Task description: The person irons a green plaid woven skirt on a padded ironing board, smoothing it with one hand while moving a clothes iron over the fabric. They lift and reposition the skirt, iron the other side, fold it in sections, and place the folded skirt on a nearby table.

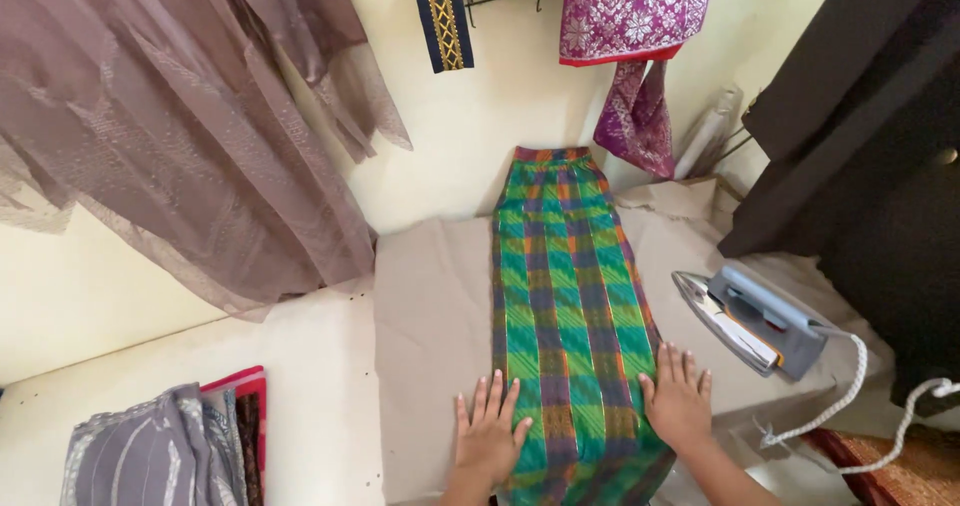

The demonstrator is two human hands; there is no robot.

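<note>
A: What's under the hands?

B: Green plaid cloth [565, 296], checked w/ purple and orange bands, laid flat lengthwise down the middle of the ironing surface, running from the near edge to the far wall. It sits on a beige cover sheet [430, 306].

A: Hands?

B: Both flat, palms down, fingers spread wide, gripping nothing. Left hand [490, 436] rests on the cloth's near left edge, fingers partly on the beige sheet. Right hand [680, 401] presses the near right edge, fingertips pointing far.

A: Iron?

B: Grey iron [750, 321] just right of the right hand, tipped up on its heel w/ the shiny soleplate facing left, apart from the cloth. White braided cord [850, 396] trails off it to the near right.

A: Further out?

B: Near left: folded grey striped fabric [150, 456] w/ a red-edged dark piece [245, 416] beside it, on the cream table top [300, 386]. Far left: sheer brown-mauve fabric [180, 126] hangs in big folds. Far centre on the wall: navy strip w/ gold trim [440, 16], then a magenta patterned cloth [630, 11] and a purple piece [640, 116] hanging below it. Far right: dark garment [870, 136].
</note>
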